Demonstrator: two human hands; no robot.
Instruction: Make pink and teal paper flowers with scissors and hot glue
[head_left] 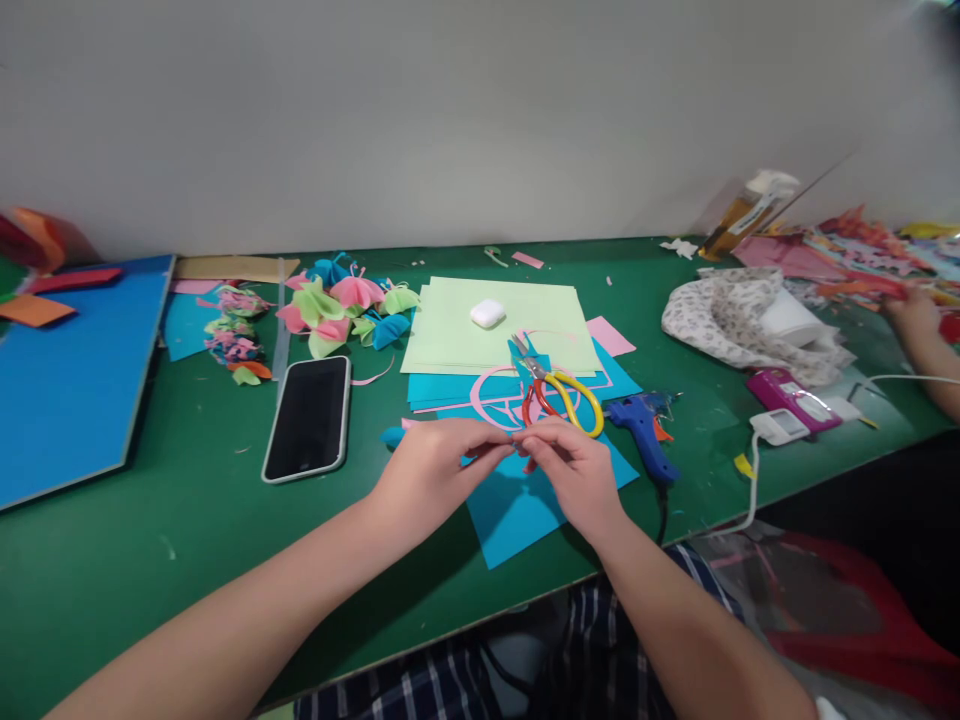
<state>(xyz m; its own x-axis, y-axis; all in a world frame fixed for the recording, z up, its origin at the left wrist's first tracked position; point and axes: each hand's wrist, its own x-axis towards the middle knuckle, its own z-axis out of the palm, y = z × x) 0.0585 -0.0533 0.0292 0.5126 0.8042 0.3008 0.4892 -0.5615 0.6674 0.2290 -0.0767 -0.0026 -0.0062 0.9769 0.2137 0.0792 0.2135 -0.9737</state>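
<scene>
My left hand (442, 455) and my right hand (571, 468) meet at the fingertips over a blue paper sheet (510, 525). Both are pinched on a small piece, mostly hidden by the fingers; a bit of blue shows by the left fingertips. Just beyond my right hand lie yellow-handled scissors (581, 395) and a red-handled tool (536, 400), partly overlapping. Under them are pink paper cutouts (487, 395) on a blue sheet. Pale green paper sheets (450, 325) lie behind, with a white earphone case (487, 313) on top.
Left of my hands are a phone (307, 420), folded paper flowers (352, 300) and a blue board (67, 400). A blue glue gun (645, 435) lies to the right, near a floral cloth (712, 315) and a purple device (787, 395). Another person's hand (915, 320) is at far right.
</scene>
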